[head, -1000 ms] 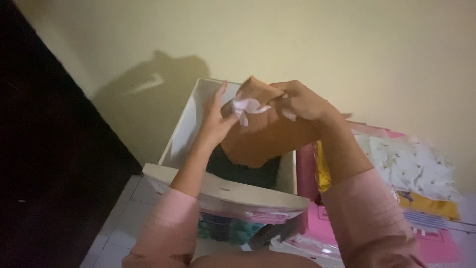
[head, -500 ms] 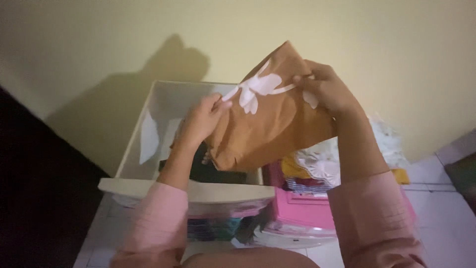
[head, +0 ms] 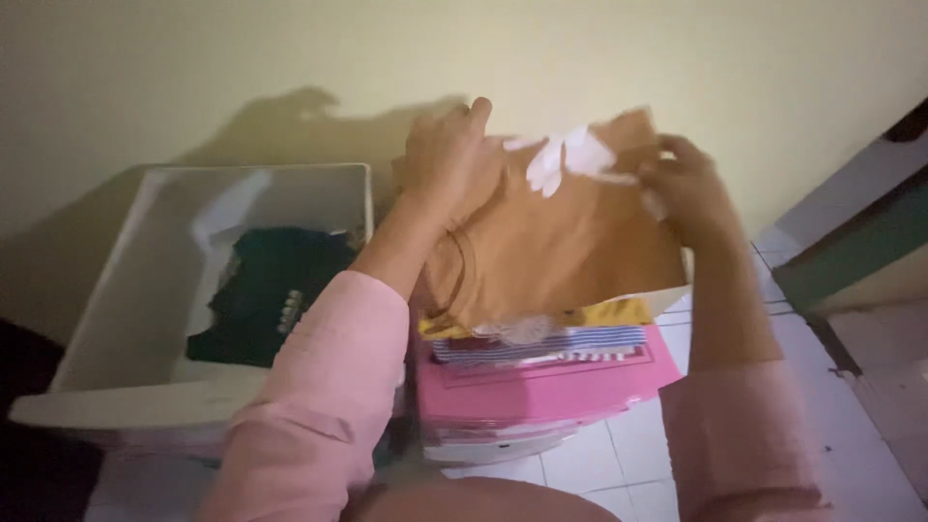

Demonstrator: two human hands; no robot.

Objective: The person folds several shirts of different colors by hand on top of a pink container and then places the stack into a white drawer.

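A folded orange-brown garment (head: pixel 565 242) with a white print near its top lies over a stack of folded clothes (head: pixel 561 338). My left hand (head: pixel 449 164) rests flat on the garment's upper left corner. My right hand (head: pixel 691 188) holds its upper right edge with the fingers curled on the cloth. Both arms wear pink sleeves. The stack sits on a pink box (head: pixel 541 382).
An open white drawer (head: pixel 135 280) stands at the left with a dark green folded garment (head: pixel 271 290) inside. A pale yellow wall runs behind. White floor tiles (head: pixel 599 474) lie below, and a dark green door frame (head: pixel 851 242) is at the right.
The garment was held up over the open drawer; both hands have carried it to the right and down onto the stack of clothes. The view has swung right.
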